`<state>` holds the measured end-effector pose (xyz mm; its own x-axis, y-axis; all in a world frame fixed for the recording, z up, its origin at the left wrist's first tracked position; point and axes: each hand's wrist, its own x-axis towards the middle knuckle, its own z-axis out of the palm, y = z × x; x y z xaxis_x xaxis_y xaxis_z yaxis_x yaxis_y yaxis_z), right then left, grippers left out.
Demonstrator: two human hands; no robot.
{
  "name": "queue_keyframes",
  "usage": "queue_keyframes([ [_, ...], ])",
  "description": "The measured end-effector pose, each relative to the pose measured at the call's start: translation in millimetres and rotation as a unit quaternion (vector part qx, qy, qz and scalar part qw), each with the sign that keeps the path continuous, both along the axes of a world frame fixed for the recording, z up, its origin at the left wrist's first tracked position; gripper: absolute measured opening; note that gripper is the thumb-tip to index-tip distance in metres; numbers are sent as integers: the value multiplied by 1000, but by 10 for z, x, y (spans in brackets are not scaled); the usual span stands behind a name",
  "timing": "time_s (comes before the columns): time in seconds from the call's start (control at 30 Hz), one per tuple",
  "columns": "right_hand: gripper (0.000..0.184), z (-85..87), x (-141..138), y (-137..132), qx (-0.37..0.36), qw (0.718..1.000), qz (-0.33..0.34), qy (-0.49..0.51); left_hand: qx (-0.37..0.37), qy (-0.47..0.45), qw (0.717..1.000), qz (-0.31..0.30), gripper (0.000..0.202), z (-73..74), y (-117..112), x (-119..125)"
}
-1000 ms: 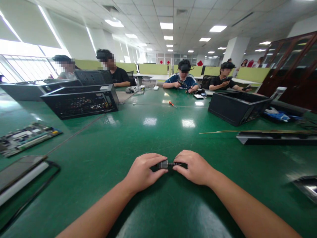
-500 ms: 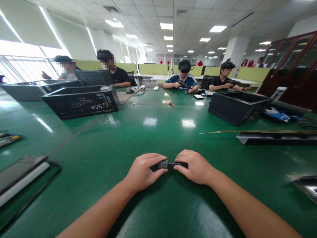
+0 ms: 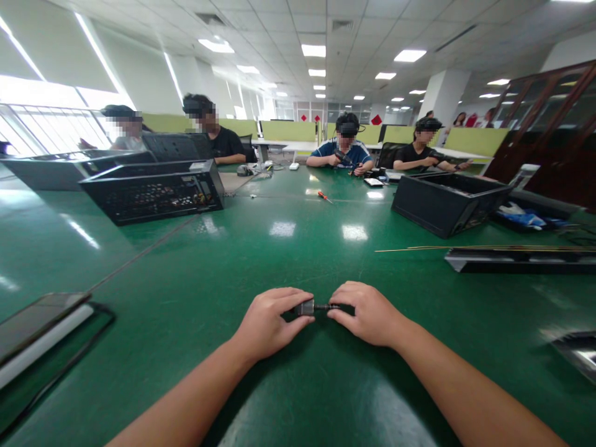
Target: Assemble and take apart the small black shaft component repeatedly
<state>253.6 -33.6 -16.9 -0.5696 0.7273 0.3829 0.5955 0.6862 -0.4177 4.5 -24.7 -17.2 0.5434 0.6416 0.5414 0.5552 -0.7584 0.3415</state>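
Observation:
Both of my hands rest on the green table (image 3: 288, 261), close to its near edge. My left hand (image 3: 270, 323) is closed round a small grey and black part (image 3: 305, 307). My right hand (image 3: 367, 313) pinches the dark thin end (image 3: 326, 307) that sticks out of that part to the right. The two hands almost touch, and most of the part is hidden under my fingers.
An open computer case (image 3: 153, 189) lies at the far left and another case (image 3: 447, 198) at the far right. A dark side panel (image 3: 516, 259) with thin rods on it lies to the right. A glass panel (image 3: 41, 329) is at the near left. A red screwdriver (image 3: 325, 196) lies mid-table. Several people sit across.
The circuit board that lay at the left has gone out of view. My hands have stayed in place on the small part.

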Motion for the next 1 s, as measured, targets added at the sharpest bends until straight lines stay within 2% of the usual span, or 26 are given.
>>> queue_keyframes([
  [0.33,17,6,9,2,2,1000,-8,1,-3,-2,1000,3,27,42,-10,0],
  [1.0,17,20,45,26,-1,1000,-15,5,0,-10,1000,18,29,35,4,-31],
])
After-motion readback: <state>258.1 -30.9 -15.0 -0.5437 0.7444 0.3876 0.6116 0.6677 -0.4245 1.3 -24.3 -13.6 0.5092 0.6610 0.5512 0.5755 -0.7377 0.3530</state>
